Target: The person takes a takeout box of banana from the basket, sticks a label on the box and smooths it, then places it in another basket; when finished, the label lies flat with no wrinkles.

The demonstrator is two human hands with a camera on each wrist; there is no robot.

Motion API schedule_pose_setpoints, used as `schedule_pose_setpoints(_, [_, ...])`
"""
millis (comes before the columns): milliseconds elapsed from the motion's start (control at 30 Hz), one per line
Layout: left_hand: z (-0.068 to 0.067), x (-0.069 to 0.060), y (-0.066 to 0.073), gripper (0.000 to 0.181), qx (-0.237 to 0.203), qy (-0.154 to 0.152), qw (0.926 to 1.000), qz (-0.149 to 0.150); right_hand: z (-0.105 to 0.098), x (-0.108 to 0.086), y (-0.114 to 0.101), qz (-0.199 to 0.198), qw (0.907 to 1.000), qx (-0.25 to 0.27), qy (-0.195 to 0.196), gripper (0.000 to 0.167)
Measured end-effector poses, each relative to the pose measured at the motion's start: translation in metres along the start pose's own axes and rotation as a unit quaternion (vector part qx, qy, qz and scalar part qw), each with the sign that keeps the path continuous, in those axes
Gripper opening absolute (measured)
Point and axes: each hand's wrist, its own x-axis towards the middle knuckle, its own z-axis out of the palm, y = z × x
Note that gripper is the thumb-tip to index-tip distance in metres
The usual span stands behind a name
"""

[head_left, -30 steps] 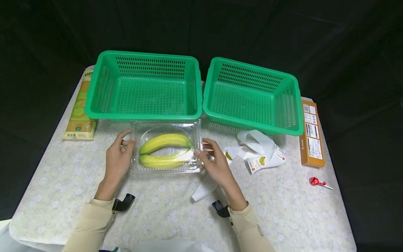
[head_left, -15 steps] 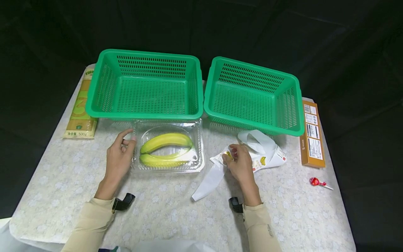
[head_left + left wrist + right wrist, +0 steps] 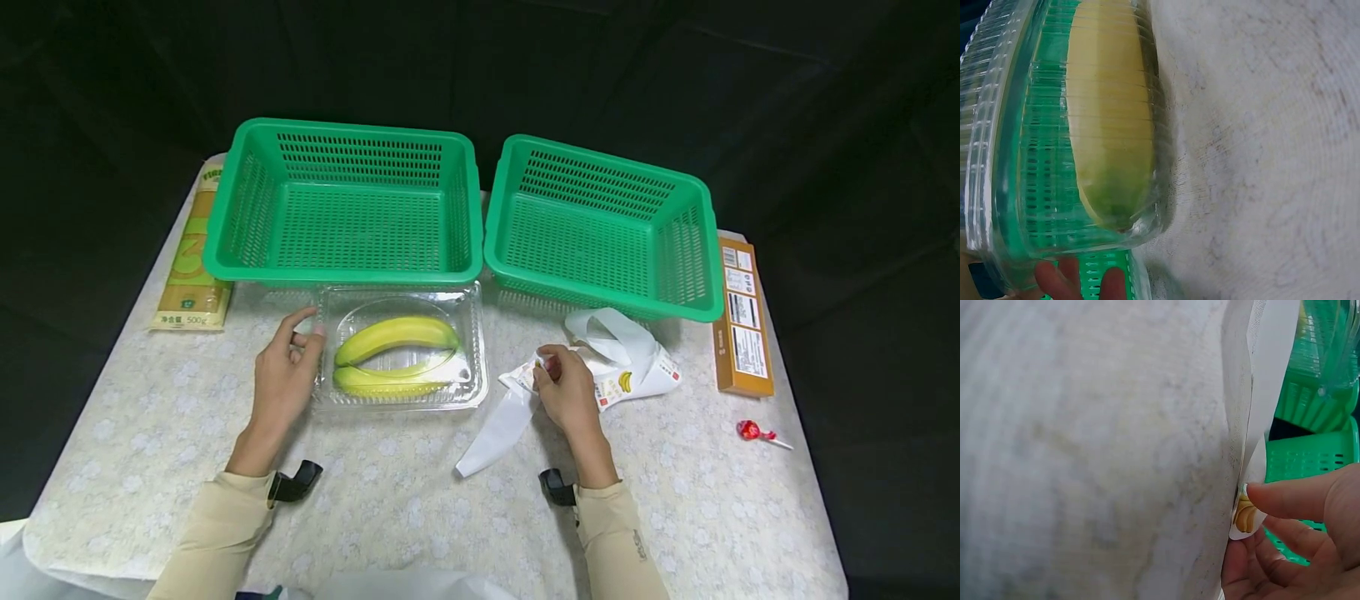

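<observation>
A clear plastic box (image 3: 397,400), lid down, lies in front of the left basket with two yellow-green bananas (image 3: 397,334) inside. My left hand (image 3: 281,375) is at its left side, fingertips at the rim; the left wrist view shows fingers (image 3: 1113,284) by the box's end. My right hand (image 3: 567,387) is to the right of the box and pinches a white strip (image 3: 498,433) with banana pictures. In the right wrist view the thumb (image 3: 1297,495) presses on the strip's printed part (image 3: 1245,519). The strip's looped part (image 3: 618,333) and a printed end lie further right.
Two green baskets (image 3: 345,275) stand along the back, the right basket (image 3: 600,298) slightly turned. A yellow-green 500g packet (image 3: 191,283) lies at the left, an orange box (image 3: 742,333) at the right. A red lollipop (image 3: 750,430) lies near the table's right edge.
My right hand has left the box's right side, moved right to the white strip and now pinches it. My left hand and the box have hardly moved.
</observation>
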Motion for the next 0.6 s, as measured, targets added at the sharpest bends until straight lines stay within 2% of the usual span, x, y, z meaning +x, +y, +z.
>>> schedule_pose_setpoints(300, [0.0012, 0.0000, -0.0013, 0.044, 0.002, 0.002, 1.0000, 0.006, 0.0014, -0.0016, 0.0005, 0.022, 0.9998, -0.001, -0.005, 0.011])
schedule_pose_setpoints(600, [0.0013, 0.0003, -0.0018, 0.044, -0.001, 0.002, 1.0000, 0.006, 0.0026, -0.0012, -0.0006, 0.021, 0.9998, 0.000, 0.002, 0.009])
